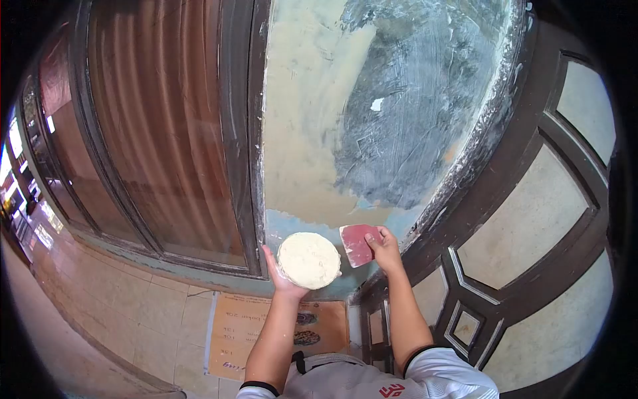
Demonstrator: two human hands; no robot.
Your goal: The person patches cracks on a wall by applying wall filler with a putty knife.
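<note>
My left hand [287, 282] holds a round tub of cream-coloured putty [309, 259] from below and from its left side, with the thumb up along the rim. The putty fills the top, and the tub's walls are mostly hidden. Just to the right, my right hand [385, 250] grips a flat red putty scraper [359, 245] by its right edge, thumb on the face. Pale smears mark the scraper's left and lower edges. Both stand in front of a wall panel [299, 133], partly coated in beige filler, with a grey-blue scraped patch [405, 120].
A dark-framed window [159, 133] with a brown curtain behind it is on the left. To the right stands a dark wooden door [518, 199] with pale panels. Below, a printed cardboard sheet [232, 332] lies on the tiled floor [149, 312].
</note>
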